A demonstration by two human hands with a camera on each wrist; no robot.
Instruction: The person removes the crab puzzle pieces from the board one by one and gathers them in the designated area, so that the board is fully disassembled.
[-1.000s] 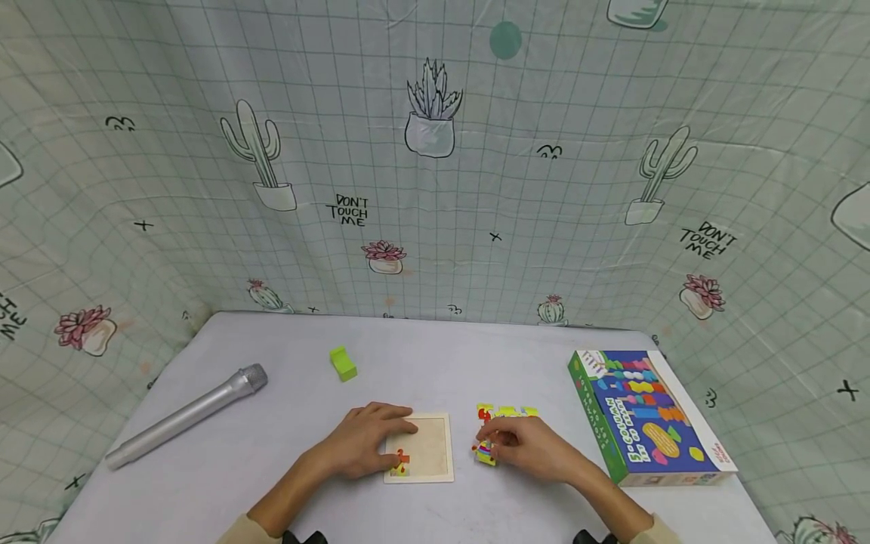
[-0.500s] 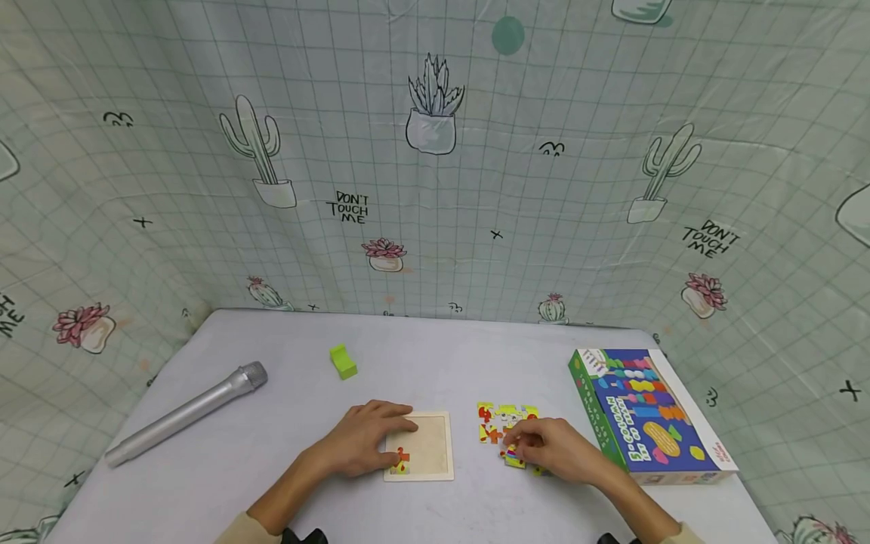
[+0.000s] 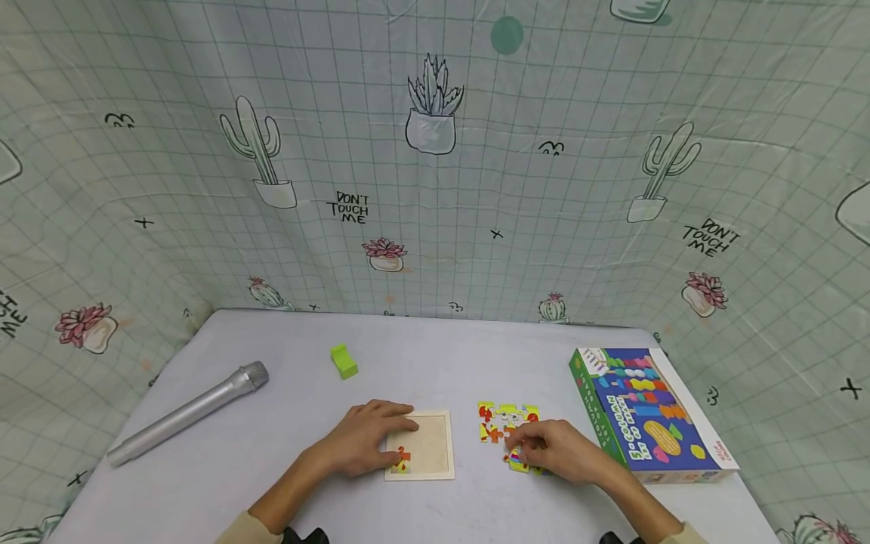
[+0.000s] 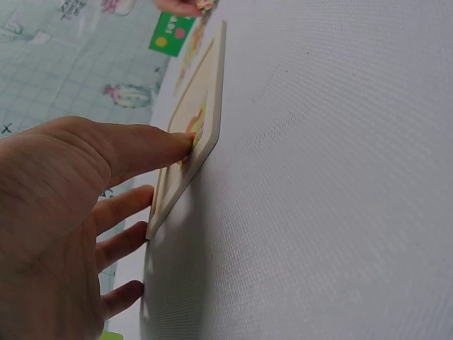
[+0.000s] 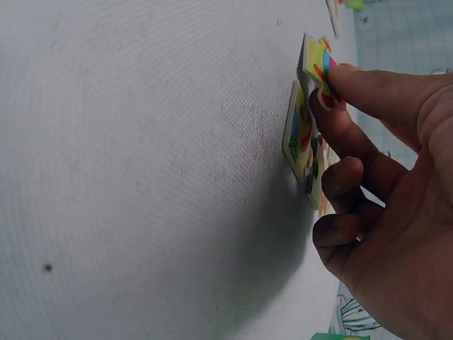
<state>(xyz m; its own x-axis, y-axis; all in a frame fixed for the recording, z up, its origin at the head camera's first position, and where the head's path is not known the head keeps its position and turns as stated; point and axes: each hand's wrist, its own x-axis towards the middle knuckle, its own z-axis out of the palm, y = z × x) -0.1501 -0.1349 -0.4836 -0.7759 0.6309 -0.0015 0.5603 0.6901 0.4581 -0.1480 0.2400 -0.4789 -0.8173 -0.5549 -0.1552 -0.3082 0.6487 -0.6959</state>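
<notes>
My left hand [image 3: 363, 442] rests over the left side of a square wooden puzzle tray [image 3: 435, 438]. Its thumb presses near the lower left corner, beside a red and yellow jigsaw piece [image 3: 402, 461] in the tray; the other fingers lie extended at the edge. To the right, my right hand [image 3: 560, 451] pinches another jigsaw piece [image 5: 316, 60] between thumb and index finger. In the right wrist view that piece is tilted, close by other jigsaw pieces [image 5: 297, 131] on the table. The hand partly hides the group of pieces [image 3: 491, 421] in the head view.
A blue and green game box [image 3: 655, 415] lies beyond my right hand. On the left is a silver microphone [image 3: 190, 414]; a small lime-green block [image 3: 343, 362] sits farther back. A patterned cloth [image 3: 435, 196] encloses the white table [image 3: 285, 340] behind.
My right hand has moved right with the pinched jigsaw piece, uncovering more of the pieces behind it, and has barely shifted in the last half second. My left hand keeps its place on the tray.
</notes>
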